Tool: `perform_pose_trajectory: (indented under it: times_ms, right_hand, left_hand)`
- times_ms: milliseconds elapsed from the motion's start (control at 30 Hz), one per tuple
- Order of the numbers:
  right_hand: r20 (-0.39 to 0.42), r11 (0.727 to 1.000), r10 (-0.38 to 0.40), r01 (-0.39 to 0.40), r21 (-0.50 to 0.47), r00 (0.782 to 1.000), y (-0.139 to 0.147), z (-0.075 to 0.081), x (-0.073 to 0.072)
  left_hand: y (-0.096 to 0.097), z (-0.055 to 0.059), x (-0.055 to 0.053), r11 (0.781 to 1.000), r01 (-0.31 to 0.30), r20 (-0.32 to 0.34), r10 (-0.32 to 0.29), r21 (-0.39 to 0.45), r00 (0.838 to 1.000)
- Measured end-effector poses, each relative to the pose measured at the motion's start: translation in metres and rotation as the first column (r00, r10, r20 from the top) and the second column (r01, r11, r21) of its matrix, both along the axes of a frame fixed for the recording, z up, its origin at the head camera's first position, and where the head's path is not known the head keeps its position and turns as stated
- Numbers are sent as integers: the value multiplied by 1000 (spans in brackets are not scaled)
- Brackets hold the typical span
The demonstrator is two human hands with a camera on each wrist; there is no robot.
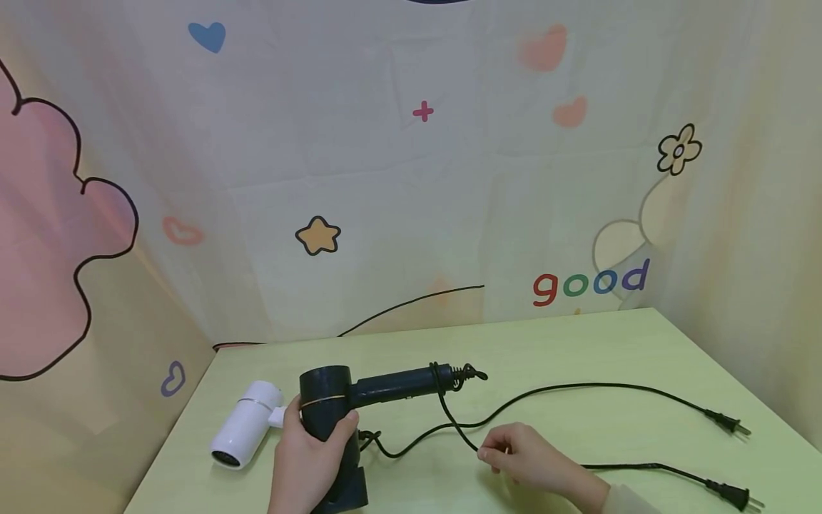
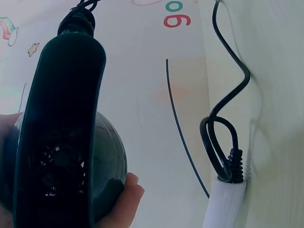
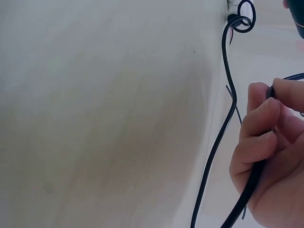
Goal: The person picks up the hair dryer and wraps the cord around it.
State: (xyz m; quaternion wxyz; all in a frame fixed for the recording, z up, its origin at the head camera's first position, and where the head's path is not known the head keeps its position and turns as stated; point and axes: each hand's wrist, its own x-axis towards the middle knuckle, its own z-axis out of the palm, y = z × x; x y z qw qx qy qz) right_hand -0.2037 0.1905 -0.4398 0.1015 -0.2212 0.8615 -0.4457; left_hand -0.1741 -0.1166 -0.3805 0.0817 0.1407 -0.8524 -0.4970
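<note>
My left hand point(image 1: 307, 460) grips a dark hair dryer point(image 1: 325, 385) round its barrel, with the thumb at the near side. The handle point(image 1: 398, 386) points right, and a cord point(image 1: 457, 427) is looped round its end. My right hand point(image 1: 533, 457) pinches that black cord, which also passes through the curled fingers in the right wrist view point(image 3: 249, 190). A white hair dryer point(image 1: 245, 428) lies at the left of the table, partly hidden by my left hand and the dark dryer. Its white handle point(image 2: 225, 204) shows in the left wrist view.
The white dryer's black cord point(image 1: 578, 386) runs across the pale green table point(image 1: 514, 350) to a two-pin plug point(image 1: 727, 422) at the right. Nearer the front lies a second plug point(image 1: 735, 494). A printed curtain point(image 1: 398, 185) hangs behind the table.
</note>
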Motion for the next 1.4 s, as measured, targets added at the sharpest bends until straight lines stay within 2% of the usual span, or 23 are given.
perform_pose_trajectory:
  times_ms: [267, 667, 867, 1167, 1300, 1400]
  right_hand:
    - [-101, 995, -10, 20, 96, 995, 1, 1, -13]
    - [-156, 988, -53, 75, 137, 986, 0, 9, -24]
    - [-137, 979, -92, 114, 167, 986, 0, 14, -27]
    - [-160, 985, -117, 135, 104, 980, 1, 21, -32]
    - [-181, 987, -98, 119, 110, 979, 2, 26, -32]
    - [-232, 985, -85, 117, 128, 969, 2, 31, -32]
  left_hand:
    - [5, 2, 3, 1000, 22, 24, -22, 9, 999]
    - [9, 1, 6, 996, 75, 62, -78, 42, 995]
    - [12, 1, 8, 994, 101, 67, -103, 28, 992]
    - [11, -1, 9, 991, 131, 45, -131, -4, 990]
    - [11, -2, 10, 990, 144, 31, -144, 0, 989]
    - [11, -2, 10, 988, 157, 34, -157, 8, 987]
